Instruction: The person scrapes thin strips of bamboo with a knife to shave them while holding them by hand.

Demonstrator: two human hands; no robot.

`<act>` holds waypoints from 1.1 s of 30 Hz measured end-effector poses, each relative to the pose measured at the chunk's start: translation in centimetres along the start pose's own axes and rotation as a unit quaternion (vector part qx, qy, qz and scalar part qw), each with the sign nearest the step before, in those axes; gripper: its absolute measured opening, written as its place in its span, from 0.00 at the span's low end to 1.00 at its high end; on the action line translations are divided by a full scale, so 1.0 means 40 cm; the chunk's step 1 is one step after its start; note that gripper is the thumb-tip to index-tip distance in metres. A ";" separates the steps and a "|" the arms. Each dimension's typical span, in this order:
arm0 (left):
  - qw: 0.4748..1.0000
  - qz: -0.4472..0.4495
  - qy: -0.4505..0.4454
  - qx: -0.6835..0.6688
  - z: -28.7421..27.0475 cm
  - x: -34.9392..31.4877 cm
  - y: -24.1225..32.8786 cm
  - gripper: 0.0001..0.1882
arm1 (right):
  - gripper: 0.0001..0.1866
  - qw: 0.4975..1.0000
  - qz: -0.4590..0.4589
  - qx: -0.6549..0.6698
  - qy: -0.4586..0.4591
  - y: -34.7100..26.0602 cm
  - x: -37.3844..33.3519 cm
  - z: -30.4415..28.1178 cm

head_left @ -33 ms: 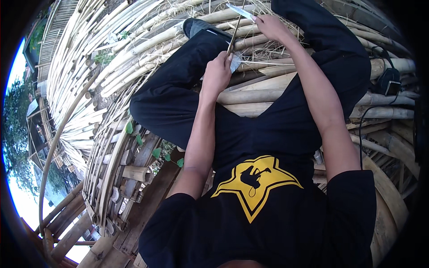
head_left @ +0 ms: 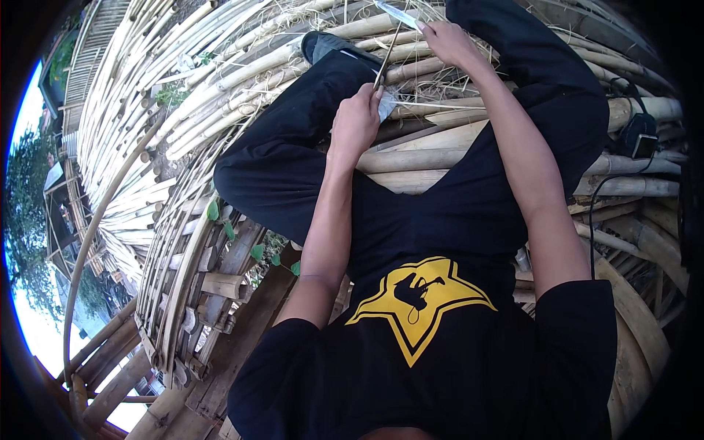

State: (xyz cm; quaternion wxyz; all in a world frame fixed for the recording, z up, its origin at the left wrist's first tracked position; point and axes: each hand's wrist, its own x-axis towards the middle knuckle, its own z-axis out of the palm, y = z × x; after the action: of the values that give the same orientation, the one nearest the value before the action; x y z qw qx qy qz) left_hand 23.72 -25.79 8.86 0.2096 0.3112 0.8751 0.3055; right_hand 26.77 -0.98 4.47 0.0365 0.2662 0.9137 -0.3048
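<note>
My left hand (head_left: 355, 123) is closed round the lower end of a thin bamboo strip (head_left: 386, 55), which slants up and away from the fist. My right hand (head_left: 447, 42) grips a knife (head_left: 396, 13) by its handle, mostly hidden in the fingers. The pale blade points up and left, crossing or touching the strip near its far end; I cannot tell which. A pale, crumpled, sheet-like scrap (head_left: 386, 104) shows beside my left fist. Below the hands, fine shavings (head_left: 433, 77) lie scattered over bamboo poles (head_left: 411, 159) between my legs.
A stack of split bamboo (head_left: 139, 110) spreads to the left. A curved pole (head_left: 95, 220) arches there, near a slatted bamboo structure (head_left: 183, 279). At the right, a dark device with a small screen (head_left: 645, 145) trails a black cable (head_left: 592, 213). A dark shoe (head_left: 323, 48) rests on the poles.
My right hand and the knife have shifted slightly to the right. My left hand keeps its hold on the strip, almost unmoved.
</note>
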 end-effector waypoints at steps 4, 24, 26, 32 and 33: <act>0.991 0.082 0.020 0.104 -0.053 0.013 0.036 0.14 | 0.25 0.992 0.051 0.018 0.112 0.028 0.023 -0.051; 0.972 0.137 0.024 0.188 -0.085 0.029 -0.050 0.11 | 0.22 0.979 -0.029 -0.001 0.201 0.004 -0.030 0.006; 0.970 0.145 0.025 0.191 -0.081 0.034 -0.053 0.11 | 0.23 0.979 -0.019 0.013 0.204 0.013 -0.028 0.027; 0.971 0.095 0.007 0.220 -0.082 0.027 -0.048 0.11 | 0.22 0.985 -0.092 -0.007 0.143 -0.040 -0.049 0.044; 0.968 0.105 0.007 0.227 -0.075 0.024 -0.051 0.11 | 0.22 0.985 -0.058 -0.004 0.161 -0.015 -0.034 0.019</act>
State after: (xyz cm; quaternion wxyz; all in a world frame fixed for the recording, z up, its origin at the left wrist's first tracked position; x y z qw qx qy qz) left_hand 20.50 -27.61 9.51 0.0939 0.4387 0.8854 0.1218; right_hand 27.54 -2.46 4.48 -0.1280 0.2581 0.9228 -0.2558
